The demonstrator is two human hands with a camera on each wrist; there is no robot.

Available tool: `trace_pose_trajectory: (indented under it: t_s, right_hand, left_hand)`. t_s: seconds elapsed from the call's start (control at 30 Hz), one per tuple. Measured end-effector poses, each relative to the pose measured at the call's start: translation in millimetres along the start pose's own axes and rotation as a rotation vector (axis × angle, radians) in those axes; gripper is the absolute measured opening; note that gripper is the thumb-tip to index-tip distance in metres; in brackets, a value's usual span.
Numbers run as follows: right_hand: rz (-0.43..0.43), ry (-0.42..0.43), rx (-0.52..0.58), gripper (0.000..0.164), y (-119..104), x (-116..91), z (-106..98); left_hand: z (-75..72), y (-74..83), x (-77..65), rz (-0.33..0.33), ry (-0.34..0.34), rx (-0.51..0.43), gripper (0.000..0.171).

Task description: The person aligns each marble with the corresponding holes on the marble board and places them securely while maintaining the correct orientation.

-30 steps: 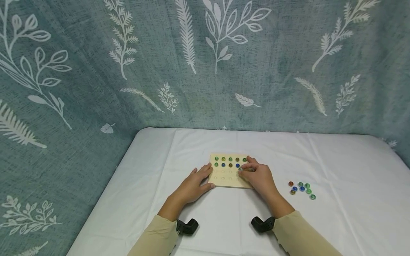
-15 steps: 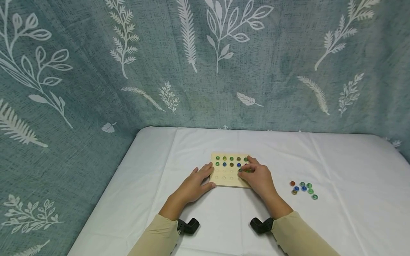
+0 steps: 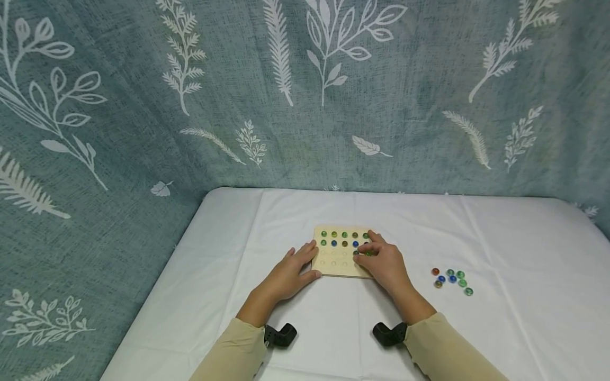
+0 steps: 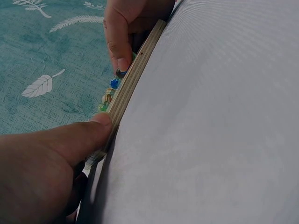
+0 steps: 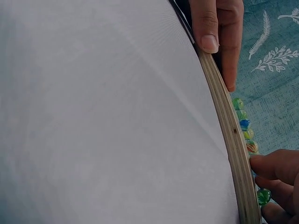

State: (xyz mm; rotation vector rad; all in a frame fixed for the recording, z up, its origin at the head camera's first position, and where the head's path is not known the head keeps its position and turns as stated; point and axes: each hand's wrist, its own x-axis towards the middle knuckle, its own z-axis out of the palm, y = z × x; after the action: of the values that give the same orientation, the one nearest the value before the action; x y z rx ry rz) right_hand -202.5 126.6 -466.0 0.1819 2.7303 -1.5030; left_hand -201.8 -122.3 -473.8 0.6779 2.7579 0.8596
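Note:
A pale wooden board (image 3: 333,270) with rows of round hollows lies on the white table. Its two back rows hold glass marbles, among them a blue marble (image 3: 334,243). My left hand (image 3: 286,278) rests at the board's left side, fingers fairly straight against the edge and thumb (image 4: 96,130) at the near corner. Over the right part of the board, my right hand (image 3: 387,263) pinches a dark green marble (image 3: 356,253) between thumb and forefinger, at the third row. A green marble (image 5: 264,196) shows beside those fingers in the right wrist view. The right hand covers the board's near right corner.
Several loose marbles, including a red-brown marble (image 3: 436,271) and a green marble (image 3: 469,291), lie on the white cloth (image 3: 500,238) to the right of my right hand. A patterned blue-green curtain (image 3: 305,132) hangs behind the table and along its left side.
My right hand, with the pinched marble, has shifted very slightly left over the board. The left hand keeps its place at the board's edge. The head view has tilted a little.

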Motion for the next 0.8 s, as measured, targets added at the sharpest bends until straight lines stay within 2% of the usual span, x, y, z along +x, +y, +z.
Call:
trace_pose_trajectory:
  t_s: [0.5,0.8]
  right_hand:
    - [0.0,-0.003,-0.011,0.024,-0.2,-0.4,-1.0]
    - [0.019,-0.006,0.018,0.03,-2.7,-2.0,-5.0]
  left_hand:
    - [-0.3,0.5,0.8,0.005,0.002,0.0,0.07]
    - [0.5,-0.4,0.1,0.001,-0.001,-0.004,0.07]
